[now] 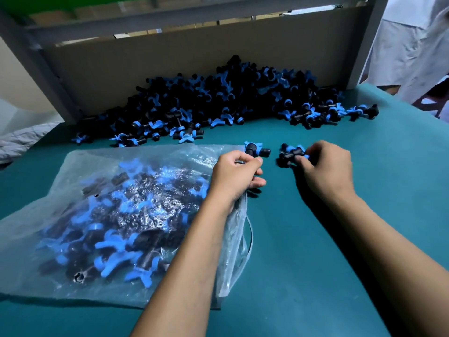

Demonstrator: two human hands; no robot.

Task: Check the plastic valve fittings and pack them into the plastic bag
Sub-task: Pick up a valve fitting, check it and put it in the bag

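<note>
Head view: left hand (239,175) pinching one black-and-blue valve fitting (255,150) at the right edge of the clear plastic bag (80,171), right hand (325,170) just beside it with fingers curled round a small cluster of fittings (289,154). Bag lying flat near left on the teal table (340,251), already stuffed with fittings. Big loose pile of fittings (218,98) heaped at the far side against a cardboard sheet (170,62).
</note>
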